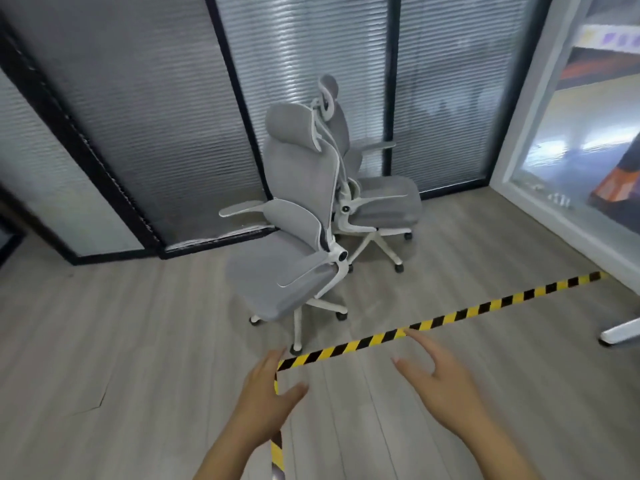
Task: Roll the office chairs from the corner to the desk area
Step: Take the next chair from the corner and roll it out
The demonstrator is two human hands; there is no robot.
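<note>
Two grey office chairs with white frames stood together in the corner of the room, back to back and so close that their backrests overlapped in the view. The nearer chair [294, 237] faced left, its seat toward the blinds, one white leg of its wheeled base reaching toward the striped tape. The farther chair [374, 188] faced right, its headrest rising above the nearer one's, its castors resting on the floor just in front of the glass wall.

Behind both chairs ran dark-framed glass panels [221, 98] covered by closed horizontal blinds. A white-framed window [540, 188] lined the right side. The grey wood-plank floor [138, 341] carried a line of yellow-and-black hazard tape [450, 317] that ran from the right wall to a corner near the bottom centre and then turned toward the camera.

Both hands were held out low over the floor, short of the chairs and touching nothing. The left hand [266, 393] hung over the tape's corner, its fingers loosely spread and empty. The right hand [440, 379] reached slightly farther, palm down, its fingers likewise spread apart and empty.
</note>
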